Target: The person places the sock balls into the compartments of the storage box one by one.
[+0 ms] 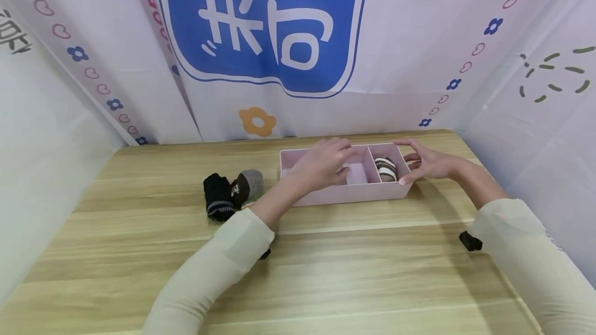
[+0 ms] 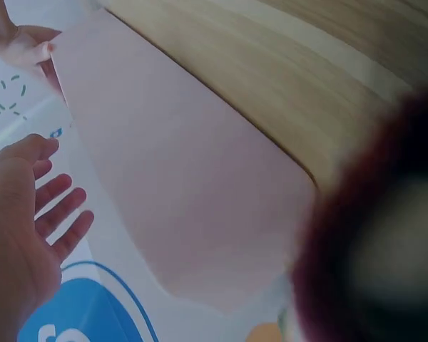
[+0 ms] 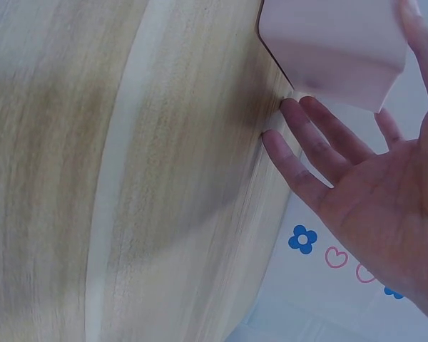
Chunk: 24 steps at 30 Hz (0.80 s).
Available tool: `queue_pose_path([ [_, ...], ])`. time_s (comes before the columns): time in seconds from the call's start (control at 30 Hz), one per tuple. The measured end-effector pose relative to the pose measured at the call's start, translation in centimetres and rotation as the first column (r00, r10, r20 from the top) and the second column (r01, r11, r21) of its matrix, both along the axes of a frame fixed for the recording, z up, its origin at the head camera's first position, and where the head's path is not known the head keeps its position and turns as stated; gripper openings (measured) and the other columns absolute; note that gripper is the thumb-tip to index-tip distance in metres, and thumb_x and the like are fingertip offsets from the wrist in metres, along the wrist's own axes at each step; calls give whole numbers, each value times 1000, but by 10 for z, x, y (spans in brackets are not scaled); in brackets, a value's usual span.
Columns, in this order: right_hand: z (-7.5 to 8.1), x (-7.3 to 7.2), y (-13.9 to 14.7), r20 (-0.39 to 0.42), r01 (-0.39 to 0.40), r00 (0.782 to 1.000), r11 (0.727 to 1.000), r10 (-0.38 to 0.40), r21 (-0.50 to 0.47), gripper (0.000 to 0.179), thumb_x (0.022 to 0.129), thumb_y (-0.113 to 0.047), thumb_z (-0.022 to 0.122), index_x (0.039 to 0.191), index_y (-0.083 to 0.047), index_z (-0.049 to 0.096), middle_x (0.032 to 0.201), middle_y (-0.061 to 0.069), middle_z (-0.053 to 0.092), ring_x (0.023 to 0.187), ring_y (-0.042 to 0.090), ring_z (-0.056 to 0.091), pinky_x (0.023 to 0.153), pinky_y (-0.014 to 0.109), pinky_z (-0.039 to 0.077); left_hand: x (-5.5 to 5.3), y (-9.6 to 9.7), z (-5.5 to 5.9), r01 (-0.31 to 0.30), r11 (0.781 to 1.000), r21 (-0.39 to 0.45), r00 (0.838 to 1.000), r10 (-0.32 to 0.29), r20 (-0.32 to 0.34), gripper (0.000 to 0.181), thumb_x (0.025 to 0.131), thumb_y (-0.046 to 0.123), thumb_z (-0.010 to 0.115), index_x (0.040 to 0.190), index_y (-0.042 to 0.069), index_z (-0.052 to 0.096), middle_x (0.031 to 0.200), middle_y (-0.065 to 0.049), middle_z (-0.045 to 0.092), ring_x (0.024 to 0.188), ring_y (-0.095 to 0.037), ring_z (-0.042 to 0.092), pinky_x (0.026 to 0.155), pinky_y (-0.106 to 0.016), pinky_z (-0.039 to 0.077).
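A pale pink box [image 1: 349, 195] with a divider stands towards the back of the table. In its small right compartment sits a rolled brown-and-white striped sock [image 1: 386, 168]. My left hand [image 1: 326, 162] hovers over the larger compartment, its fingers loosely bent; the left wrist view shows nothing in that hand [image 2: 28, 221]. At the box's right end, my right hand [image 1: 426, 163] holds the short side between thumb and index finger, at the front and back corners. The right wrist view shows its other fingers [image 3: 317, 146] spread beside the end wall.
Left of the box lie a rolled black sock [image 1: 218, 198] and a rolled grey-and-dark-brown sock [image 1: 249, 185]; my left forearm partly hides something behind it. A printed cloth [image 1: 396, 102] hangs behind the wooden table [image 1: 349, 273]. A dark blur fills the left wrist view's right side.
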State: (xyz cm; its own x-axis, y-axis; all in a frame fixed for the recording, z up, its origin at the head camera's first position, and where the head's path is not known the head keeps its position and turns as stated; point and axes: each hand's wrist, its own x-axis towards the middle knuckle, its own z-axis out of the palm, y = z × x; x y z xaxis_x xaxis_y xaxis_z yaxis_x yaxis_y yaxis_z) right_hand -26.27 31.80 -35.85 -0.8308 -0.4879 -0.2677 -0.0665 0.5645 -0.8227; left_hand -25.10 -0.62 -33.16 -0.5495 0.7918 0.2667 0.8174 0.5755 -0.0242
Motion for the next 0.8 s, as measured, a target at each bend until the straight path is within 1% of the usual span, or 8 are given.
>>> queue_pose_path([
  [0.13,-1,0,1,-7,-1,1000,1000,1,15,105,87,-12,82,162,-11,9,153,44,31,139,59,40,110,62,42,3,-15,5,-53,998,-14,998,53,-18,33,99,17,68,131,9,68,132,-9,66,126,-27,61,106,-44,50],
  [0.27,-1,-1,2,-9,0,1000,1000,1,20,104,87,-12,82,162,-11,9,154,44,31,139,59,40,110,62,42,2,-33,7,-87,996,20,996,87,17,33,99,18,69,130,7,69,133,-11,67,124,-29,62,107,-45,50],
  [0.33,0,-1,2,-6,-1,1000,1000,1,22,104,87,-13,82,161,-11,9,154,44,31,139,59,40,111,62,41,2,-44,5,-99,994,45,994,98,38,34,98,18,71,130,6,69,131,-12,67,121,-29,64,106,-44,51],
  [0.43,1,-1,2,-10,-4,1000,999,5,41,105,87,-14,82,161,-10,8,154,44,30,138,60,40,110,63,41,0,-60,0,-109,989,96,993,103,63,31,96,14,72,126,4,71,125,-12,69,112,-28,67,99,-40,55],
  [0.5,2,-2,2,-9,-3,1000,999,3,50,106,87,-15,83,161,-10,8,154,44,30,138,60,40,110,63,42,0,-72,-4,-119,984,132,991,109,80,30,94,12,74,123,3,72,123,-12,70,110,-28,68,96,-39,56],
  [0.57,2,-2,1,-9,-4,1000,998,4,56,107,86,-15,83,161,-10,7,154,44,29,138,60,40,109,63,42,0,-83,-8,-126,979,163,989,110,103,29,93,11,74,121,2,72,121,-13,70,110,-28,67,96,-39,56],
  [0.67,2,-2,0,-8,-7,1000,998,7,56,107,86,-15,83,161,-9,7,154,44,29,137,60,40,108,63,43,4,-99,-11,-147,971,187,983,121,141,32,92,10,76,122,1,72,123,-15,69,113,-31,67,98,-41,55],
  [0.8,2,-2,0,-13,-11,1000,998,12,54,107,87,-16,83,161,-9,7,153,44,30,137,60,41,109,62,43,7,-121,-16,-145,968,205,982,116,148,32,93,10,75,123,0,71,122,-15,68,114,-32,66,99,-44,55],
])
